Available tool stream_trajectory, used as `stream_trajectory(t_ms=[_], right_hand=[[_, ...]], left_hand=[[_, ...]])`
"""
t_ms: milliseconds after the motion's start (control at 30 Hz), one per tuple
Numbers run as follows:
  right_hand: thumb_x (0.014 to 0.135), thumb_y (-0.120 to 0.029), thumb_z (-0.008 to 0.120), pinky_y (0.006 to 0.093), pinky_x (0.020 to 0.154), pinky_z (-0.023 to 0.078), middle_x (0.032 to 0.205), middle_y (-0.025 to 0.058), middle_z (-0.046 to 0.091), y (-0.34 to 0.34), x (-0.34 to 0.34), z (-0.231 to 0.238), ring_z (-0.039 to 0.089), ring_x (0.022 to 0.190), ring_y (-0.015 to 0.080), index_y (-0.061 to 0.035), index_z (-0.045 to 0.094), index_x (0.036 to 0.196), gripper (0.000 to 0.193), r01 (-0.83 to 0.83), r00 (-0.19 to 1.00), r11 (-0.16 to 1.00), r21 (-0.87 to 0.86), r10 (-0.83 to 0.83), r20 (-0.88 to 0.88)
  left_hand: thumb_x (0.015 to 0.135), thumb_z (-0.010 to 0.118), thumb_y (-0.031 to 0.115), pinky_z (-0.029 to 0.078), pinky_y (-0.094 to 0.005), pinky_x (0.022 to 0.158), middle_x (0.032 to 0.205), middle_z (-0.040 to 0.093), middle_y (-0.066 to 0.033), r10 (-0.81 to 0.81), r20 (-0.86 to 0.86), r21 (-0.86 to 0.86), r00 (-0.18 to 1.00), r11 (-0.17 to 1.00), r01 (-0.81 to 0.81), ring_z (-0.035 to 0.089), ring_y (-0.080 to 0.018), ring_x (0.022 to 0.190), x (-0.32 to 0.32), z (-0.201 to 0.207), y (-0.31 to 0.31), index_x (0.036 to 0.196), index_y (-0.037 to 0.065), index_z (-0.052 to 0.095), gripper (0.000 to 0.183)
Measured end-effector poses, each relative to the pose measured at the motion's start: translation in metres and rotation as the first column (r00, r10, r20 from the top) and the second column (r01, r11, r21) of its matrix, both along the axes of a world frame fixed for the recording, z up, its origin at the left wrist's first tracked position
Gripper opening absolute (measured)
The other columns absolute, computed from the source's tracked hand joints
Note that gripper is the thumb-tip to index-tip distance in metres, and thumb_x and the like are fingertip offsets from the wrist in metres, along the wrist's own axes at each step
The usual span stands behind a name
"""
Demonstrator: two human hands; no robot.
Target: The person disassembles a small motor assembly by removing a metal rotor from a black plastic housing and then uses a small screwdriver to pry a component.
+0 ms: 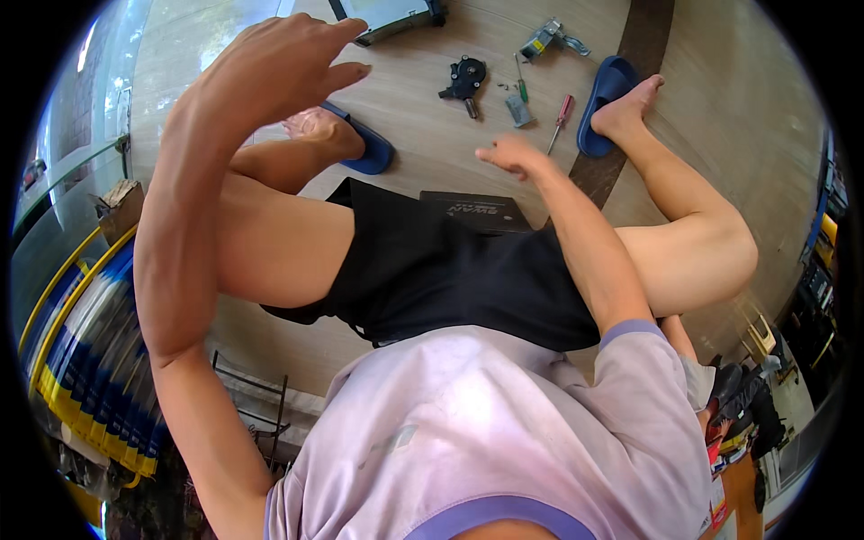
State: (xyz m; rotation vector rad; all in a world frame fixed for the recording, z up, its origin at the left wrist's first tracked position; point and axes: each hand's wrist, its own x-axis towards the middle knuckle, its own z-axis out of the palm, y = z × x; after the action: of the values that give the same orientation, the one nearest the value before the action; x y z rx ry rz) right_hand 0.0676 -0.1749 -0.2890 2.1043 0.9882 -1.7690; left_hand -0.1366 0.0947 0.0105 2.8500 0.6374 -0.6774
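Observation:
My left hand is raised at the upper left, fingers and thumb apart, with nothing visible in it. Close to its fingertips, partly cut off by the picture's edge, is a grey metal box. Between my knees hovers my right hand, index finger stretched out to the left, with nothing visible in it. Ahead of it on the floor lie a small grey block, a green-handled screwdriver, a red-handled screwdriver and a black round-bodied mechanical part. Farther off is a silver metal bracket-like part.
A flat black box lies on the floor before my shorts. Blue slippers are at my feet. On the left stands a yellow wire rack of blue-and-yellow packs beside a glass case. Shelves and mixed goods line the right.

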Motion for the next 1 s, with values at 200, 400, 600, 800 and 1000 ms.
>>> stream_trajectory(t_ms=[200,400,600,800,1000], right_hand=[[0.093,-0.056,0.065,0.0429,0.102,0.051,0.126,0.0253,0.069,0.016,0.096,0.048,0.066,0.119,0.0408,-0.0007,0.060,0.140,0.073,-0.277,0.958,0.901,0.335,0.230,0.172],[0.097,-0.044,0.065,0.0438,0.095,0.053,0.126,0.0236,0.068,0.024,0.192,0.209,0.069,0.108,0.0372,-0.0018,0.056,0.143,0.063,-0.410,0.865,0.841,0.354,0.235,0.444],[0.101,-0.035,0.065,0.0415,0.090,0.054,0.118,0.0216,0.070,0.023,0.181,0.318,0.070,0.102,0.0335,-0.0055,0.057,0.142,0.051,-0.391,0.863,0.675,0.626,0.033,0.504],[0.099,-0.035,0.067,0.0420,0.102,0.050,0.123,0.0231,0.071,0.035,0.148,0.353,0.068,0.117,0.0313,-0.0051,0.056,0.145,0.057,-0.547,0.693,0.755,0.362,0.166,0.701],[0.097,-0.032,0.070,0.0406,0.085,0.057,0.105,0.0221,0.076,0.028,0.140,0.404,0.074,0.095,0.0329,0.0033,0.058,0.138,0.055,-0.224,0.916,0.609,0.761,-0.136,0.378]], left_hand=[[0.106,0.058,0.044,0.057,-0.0473,0.095,0.107,0.075,-0.0168,-0.065,-0.025,0.086,0.998,0.994,0.067,0.072,-0.0355,0.103,-0.009,-0.039,0.018,0.147,0.016,0.056,0.050],[0.106,0.057,0.045,0.056,-0.0473,0.095,0.106,0.075,-0.0173,-0.033,-0.035,0.032,0.999,0.999,0.035,0.072,-0.0362,0.103,-0.001,-0.041,0.017,0.147,0.016,0.056,0.050],[0.105,0.058,0.046,0.056,-0.0493,0.094,0.106,0.076,-0.0198,-0.014,-0.134,-0.036,0.991,0.999,0.010,0.072,-0.0389,0.102,0.003,-0.051,0.025,0.148,0.017,0.056,0.052],[0.104,0.059,0.046,0.058,-0.0478,0.095,0.108,0.076,-0.0212,0.108,-0.222,-0.054,0.969,0.991,-0.123,0.073,-0.0403,0.102,0.002,-0.062,0.025,0.151,0.017,0.053,0.055],[0.104,0.058,0.048,0.057,-0.0470,0.093,0.111,0.076,-0.0209,0.144,-0.188,-0.018,0.971,0.988,-0.150,0.073,-0.0407,0.102,0.004,-0.039,0.005,0.151,0.016,0.054,0.057]])
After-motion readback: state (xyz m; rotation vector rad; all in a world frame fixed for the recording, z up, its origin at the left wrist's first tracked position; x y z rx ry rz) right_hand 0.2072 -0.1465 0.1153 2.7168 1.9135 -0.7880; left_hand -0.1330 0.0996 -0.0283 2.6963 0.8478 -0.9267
